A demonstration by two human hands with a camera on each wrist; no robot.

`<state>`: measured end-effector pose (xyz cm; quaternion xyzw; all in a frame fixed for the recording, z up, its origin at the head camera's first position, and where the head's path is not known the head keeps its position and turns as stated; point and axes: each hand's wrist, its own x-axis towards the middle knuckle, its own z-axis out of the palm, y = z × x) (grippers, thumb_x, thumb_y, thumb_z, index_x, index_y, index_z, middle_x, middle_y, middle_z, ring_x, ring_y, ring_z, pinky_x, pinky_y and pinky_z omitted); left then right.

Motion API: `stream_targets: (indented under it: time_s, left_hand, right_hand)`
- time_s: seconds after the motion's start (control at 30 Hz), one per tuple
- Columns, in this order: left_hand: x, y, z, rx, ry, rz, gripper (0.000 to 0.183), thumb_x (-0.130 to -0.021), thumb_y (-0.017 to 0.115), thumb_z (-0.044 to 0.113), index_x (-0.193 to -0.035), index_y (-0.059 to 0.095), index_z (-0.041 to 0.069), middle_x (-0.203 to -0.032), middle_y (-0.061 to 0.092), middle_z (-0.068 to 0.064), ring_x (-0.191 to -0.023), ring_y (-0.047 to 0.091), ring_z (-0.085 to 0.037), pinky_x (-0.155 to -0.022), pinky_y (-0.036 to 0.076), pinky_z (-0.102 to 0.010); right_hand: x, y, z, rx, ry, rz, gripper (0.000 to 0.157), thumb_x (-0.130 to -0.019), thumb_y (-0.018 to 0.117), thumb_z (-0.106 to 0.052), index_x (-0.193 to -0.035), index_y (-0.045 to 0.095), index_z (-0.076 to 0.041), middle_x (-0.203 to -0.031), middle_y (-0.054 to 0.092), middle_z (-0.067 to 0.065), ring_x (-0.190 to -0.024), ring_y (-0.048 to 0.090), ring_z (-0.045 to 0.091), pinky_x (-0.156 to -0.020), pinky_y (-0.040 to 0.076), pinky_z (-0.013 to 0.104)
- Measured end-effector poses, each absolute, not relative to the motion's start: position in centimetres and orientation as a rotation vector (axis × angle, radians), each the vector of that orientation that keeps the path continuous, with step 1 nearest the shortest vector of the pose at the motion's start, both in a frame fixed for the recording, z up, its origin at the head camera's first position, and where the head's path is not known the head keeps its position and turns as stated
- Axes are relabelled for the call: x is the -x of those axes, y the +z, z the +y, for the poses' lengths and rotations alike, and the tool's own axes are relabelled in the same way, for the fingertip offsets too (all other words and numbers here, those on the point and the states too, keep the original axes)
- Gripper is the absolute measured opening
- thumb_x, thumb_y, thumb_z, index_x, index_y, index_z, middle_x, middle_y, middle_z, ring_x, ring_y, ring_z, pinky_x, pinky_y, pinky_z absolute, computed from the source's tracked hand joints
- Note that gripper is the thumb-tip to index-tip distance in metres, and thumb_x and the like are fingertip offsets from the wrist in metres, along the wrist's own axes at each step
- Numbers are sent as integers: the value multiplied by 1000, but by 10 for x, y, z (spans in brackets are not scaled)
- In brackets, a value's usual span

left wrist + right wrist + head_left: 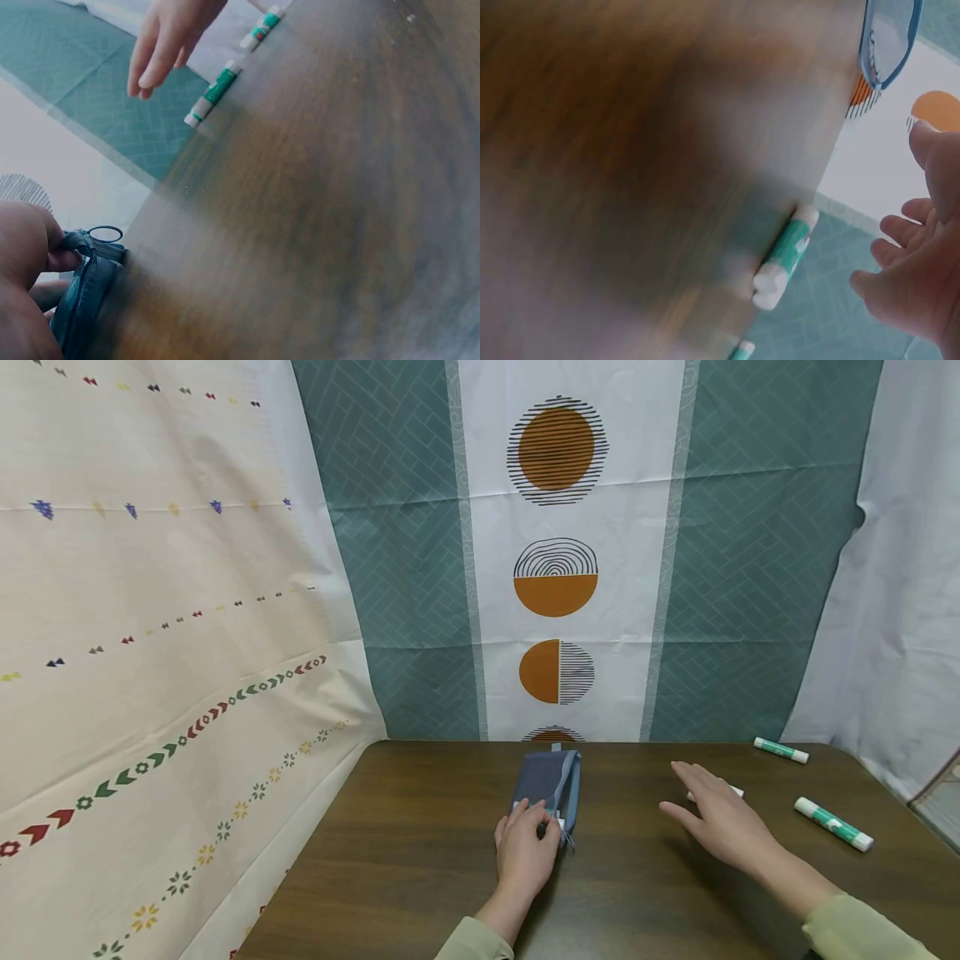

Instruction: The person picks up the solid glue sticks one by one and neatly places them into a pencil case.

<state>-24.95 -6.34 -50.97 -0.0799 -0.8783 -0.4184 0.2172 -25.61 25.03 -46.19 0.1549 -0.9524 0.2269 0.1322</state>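
Observation:
A dark blue zippered pouch (542, 774) lies on the table in the head view, its light blue zip edge facing right. My left hand (527, 846) grips its near end; in the left wrist view, thumb and fingers pinch the pouch (88, 292) beside the zip. My right hand (723, 822) hovers over the table to the right, fingers spread and holding nothing. Below it, mostly hidden by the hand, lies a small white-ended stick (738, 791). In the right wrist view the zip edge (868, 56) forms a loop, and the right hand (922, 255) has its fingers extended.
Two green-and-white glue sticks lie at the right: one glue stick (834, 823) beyond the right hand, another glue stick (781, 750) near the back edge. The brown wooden table (420, 852) meets a hanging patterned cloth (420, 610) behind. A cream cloth (187, 735) hangs along the left.

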Motion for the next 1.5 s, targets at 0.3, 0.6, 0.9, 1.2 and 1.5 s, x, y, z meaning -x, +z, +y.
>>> stream_targets:
  time_s: [0.3,0.6,0.9,1.2,1.5]
  left_hand:
    - [251,-511,-65,219,-1165,-2442,25,-96,71,11,-74,66,22,-132,79,-7,-141,63,-36,-118,33,-73]
    - [253,-512,-64,223,-1181,-2445,25,-97,71,13,-74,66,23,-133,79,-6,-142,62,-36,-119,31,-73]
    - [252,-512,-64,225,-1159,-2430,26,-96,71,12,-73,66,23,-131,79,-6,-140,63,-37,-117,33,-75]
    - [253,-512,-64,223,-1152,-2441,25,-96,71,12,-73,66,22,-132,79,-6,-140,63,-36,-117,33,-74]
    - [251,-510,-64,218,-1160,-2445,25,-96,71,12,-74,67,22,-132,79,-6,-140,63,-36,-117,33,-75]
  right_hand:
    - [251,-465,273,-433,606,-2780,82,-107,73,-40,-162,40,10,-163,43,39,-152,36,61,-120,29,76]
    - [247,-471,291,-416,553,-2765,79,-107,73,-37,-161,41,10,-160,45,40,-149,37,64,-117,29,79]
    - [242,-476,304,-409,510,-2748,79,-105,75,-37,-159,42,12,-156,48,41,-144,41,65,-111,34,81]
    - [238,-480,320,-388,420,-2764,82,-103,79,-37,-156,43,14,-154,49,41,-142,44,65,-108,37,81]
    - [237,-484,332,-386,367,-2766,74,-101,81,-32,-149,51,16,-150,51,45,-138,46,67,-106,41,80]
